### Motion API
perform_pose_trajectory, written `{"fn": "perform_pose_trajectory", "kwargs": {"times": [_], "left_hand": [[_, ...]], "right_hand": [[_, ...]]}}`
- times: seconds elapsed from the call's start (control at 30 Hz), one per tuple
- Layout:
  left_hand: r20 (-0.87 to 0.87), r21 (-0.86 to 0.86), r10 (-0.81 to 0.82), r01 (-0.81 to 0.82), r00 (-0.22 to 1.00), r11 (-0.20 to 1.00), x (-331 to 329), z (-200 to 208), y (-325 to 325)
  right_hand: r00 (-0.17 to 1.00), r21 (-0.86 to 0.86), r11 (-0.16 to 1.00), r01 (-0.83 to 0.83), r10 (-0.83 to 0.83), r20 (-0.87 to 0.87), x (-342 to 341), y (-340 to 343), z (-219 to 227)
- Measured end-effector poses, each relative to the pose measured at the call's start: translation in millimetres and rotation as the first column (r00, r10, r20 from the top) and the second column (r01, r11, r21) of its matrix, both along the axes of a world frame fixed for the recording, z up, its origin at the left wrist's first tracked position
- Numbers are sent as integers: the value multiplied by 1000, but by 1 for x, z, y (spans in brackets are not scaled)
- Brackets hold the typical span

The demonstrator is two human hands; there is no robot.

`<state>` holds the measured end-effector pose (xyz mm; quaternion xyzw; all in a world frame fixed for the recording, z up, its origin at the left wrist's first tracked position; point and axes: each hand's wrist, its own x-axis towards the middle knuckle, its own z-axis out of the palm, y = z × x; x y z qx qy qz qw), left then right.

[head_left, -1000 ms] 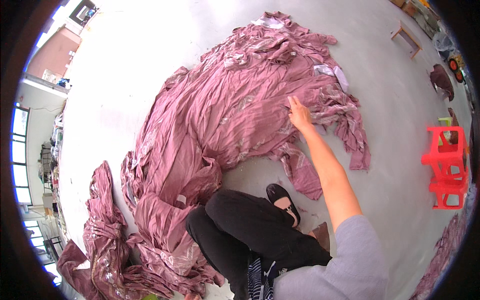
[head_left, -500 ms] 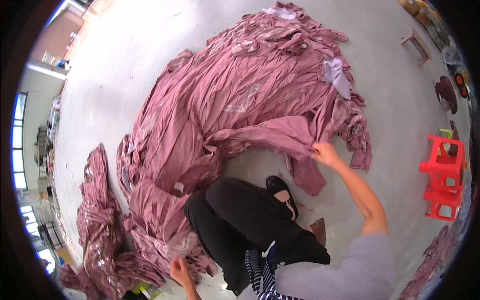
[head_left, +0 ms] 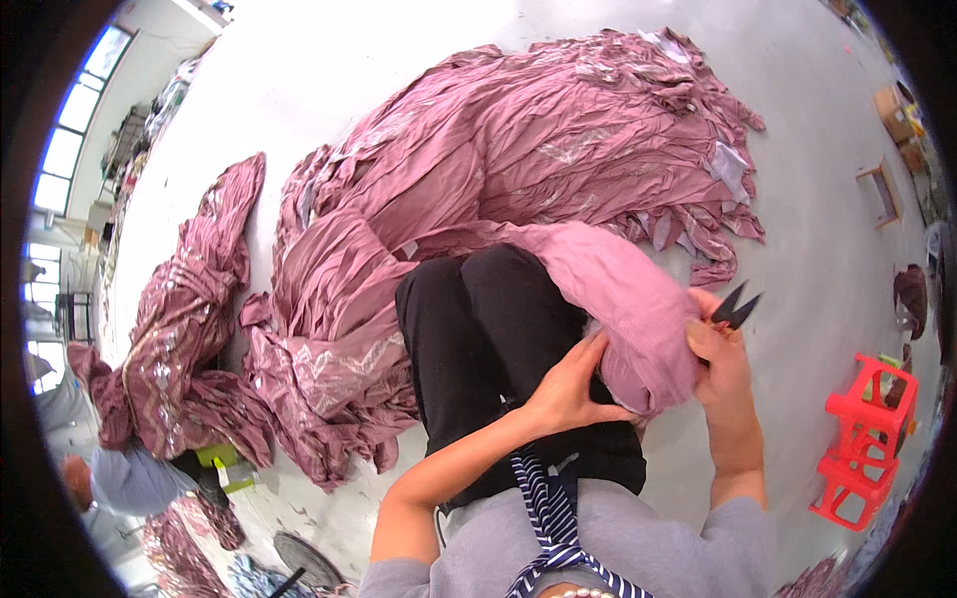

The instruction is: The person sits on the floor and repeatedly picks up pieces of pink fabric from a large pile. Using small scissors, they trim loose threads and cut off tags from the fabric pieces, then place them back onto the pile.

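Observation:
A length of dusty-pink fabric comes off the large heap and over my lap, its end bunched between my two hands. My left hand grips the near left side of this bunch, thumb below and fingers above. At the right edge, my right hand pinches the fabric. Black pointed blades of small thread snips stick out past the fingers of that hand; their handle is hidden. The heap of pink fabric, patterned with pale zigzags, spreads over the floor beyond my knees.
Another twisted pink pile lies at the left. Near it, a person in a blue-grey shirt bends beside a green stool. Red plastic stools stand at the right, with a small wooden stool farther off.
Both hands have come together on the pink fabric, whose end now lies raised over my lap. My left hand was empty and apart before. The snips' blades have come into view.

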<state>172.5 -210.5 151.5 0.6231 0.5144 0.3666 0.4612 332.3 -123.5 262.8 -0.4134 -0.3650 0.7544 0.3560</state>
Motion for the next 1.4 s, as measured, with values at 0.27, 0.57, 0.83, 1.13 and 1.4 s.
{"fn": "perform_pose_trajectory", "kwargs": {"times": [0.27, 0.57, 0.83, 1.13, 1.4], "left_hand": [[809, -358, 425, -232, 406, 904, -61, 46, -55], [464, -558, 858, -680, 220, 476, -160, -39, -130], [-183, 476, 822, -684, 538, 554, -99, 3, -88], [-360, 469, 351, -157, 865, 869, -119, 23, -61], [-740, 342, 366, -153, 564, 927, -188, 45, -136]], "right_hand": [[928, 686, 706, -175, 351, -125, -123, 47, 77], [889, 450, 781, -434, 289, 355, -81, 52, -94], [830, 550, 764, -338, -34, 557, -45, 2, -105], [700, 452, 537, -712, 496, 514, -50, -89, -56], [648, 625, 329, -708, 654, 391, -74, -137, -75]]}}
